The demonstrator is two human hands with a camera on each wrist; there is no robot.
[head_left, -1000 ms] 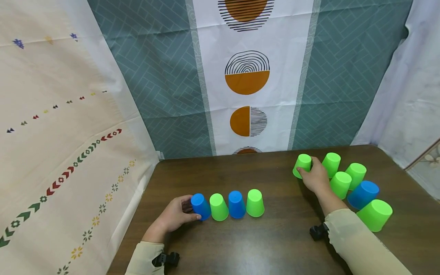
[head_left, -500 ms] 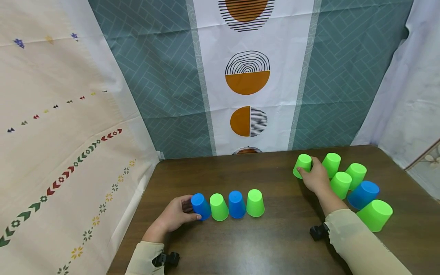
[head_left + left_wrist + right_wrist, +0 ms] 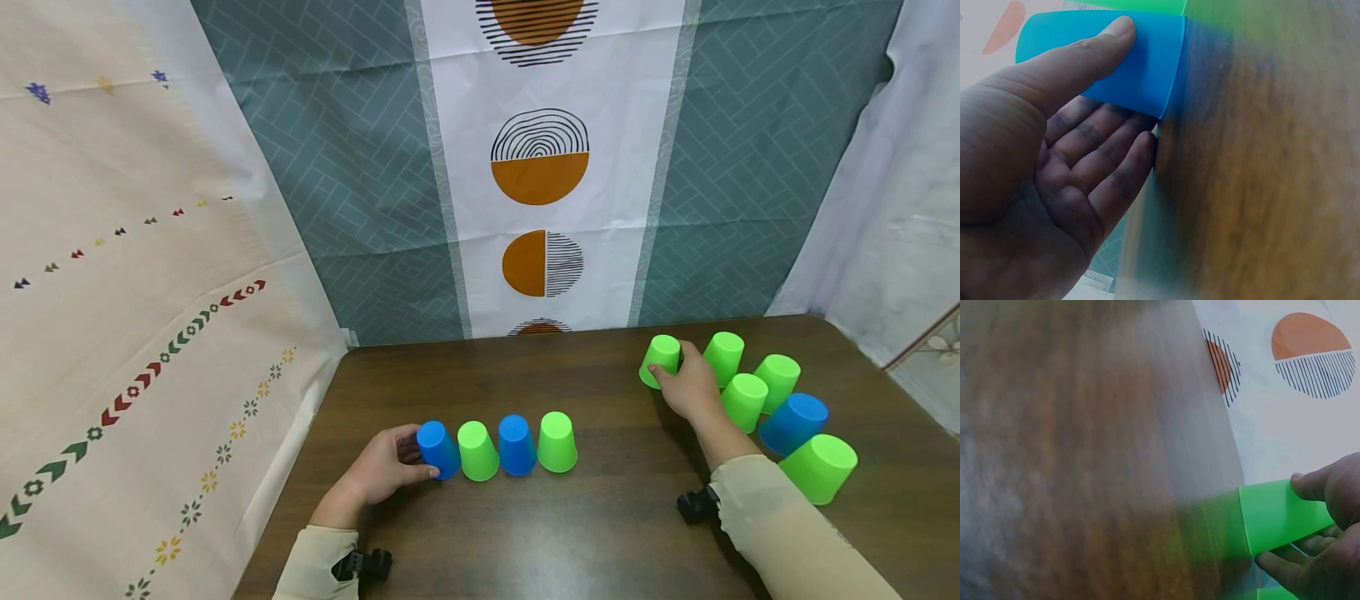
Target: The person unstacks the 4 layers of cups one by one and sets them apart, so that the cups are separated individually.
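In the head view, several upside-down plastic cups stand on the table. My left hand (image 3: 378, 471) grips a blue cup (image 3: 438, 448) at the left end of a row, thumb along its near side and fingers behind it. The left wrist view shows the thumb flat on that blue cup (image 3: 1154, 56), its rim down at the tabletop. To its right stand a green cup (image 3: 477, 452), a blue cup (image 3: 516, 447) and a green cup (image 3: 557, 443). My right hand (image 3: 690, 387) holds a green cup (image 3: 656, 360) near the table's back edge, between thumb and fingers (image 3: 1282, 567).
Right of my right hand cluster more green cups (image 3: 724, 354) and a blue cup (image 3: 793, 423), with a large-looking green cup (image 3: 819, 468) nearest, beside my right sleeve (image 3: 787, 525). Behind the brown table (image 3: 555, 542) hangs a patterned cloth (image 3: 375, 183).
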